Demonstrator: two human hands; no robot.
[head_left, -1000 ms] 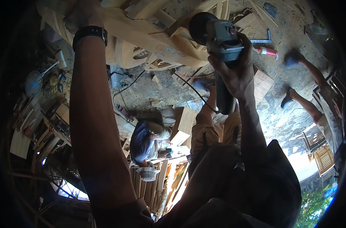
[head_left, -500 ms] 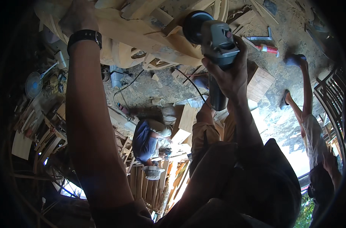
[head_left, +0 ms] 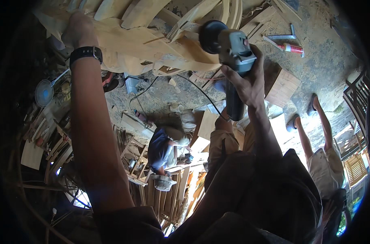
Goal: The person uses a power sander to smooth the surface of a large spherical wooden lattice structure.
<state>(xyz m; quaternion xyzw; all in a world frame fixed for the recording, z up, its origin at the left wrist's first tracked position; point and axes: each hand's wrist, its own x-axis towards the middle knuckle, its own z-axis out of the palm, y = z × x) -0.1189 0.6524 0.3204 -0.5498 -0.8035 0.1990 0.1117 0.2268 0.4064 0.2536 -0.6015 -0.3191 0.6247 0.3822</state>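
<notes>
My right hand [head_left: 250, 83] is wrapped round the body of a grey-green and black angle grinder [head_left: 238, 51]. The round dark disc [head_left: 212, 36] on its head is over the right part of a large pale wooden workpiece [head_left: 132, 40], with curved slats and cut-out openings. Whether disc and wood touch I cannot tell. At the workpiece's left end, my left hand [head_left: 80, 30] is closed on the wood, its fingertips mostly hidden. A black watch [head_left: 86, 53] is on that wrist. From the grinder's lower end a black cord [head_left: 201, 92] runs off to the left.
A fan [head_left: 44, 92] and stacked timber stand at left. Below centre a person [head_left: 162, 148] crouches over wood; another person [head_left: 325, 162] stands at right. A metal square [head_left: 282, 36], a red-and-white bottle [head_left: 292, 49] and a board [head_left: 282, 87] lie on the floor.
The view has shifted, showing more of the workpiece's slats at the top. Both hands keep their holds. The person at right has changed stance, with both feet now closer together.
</notes>
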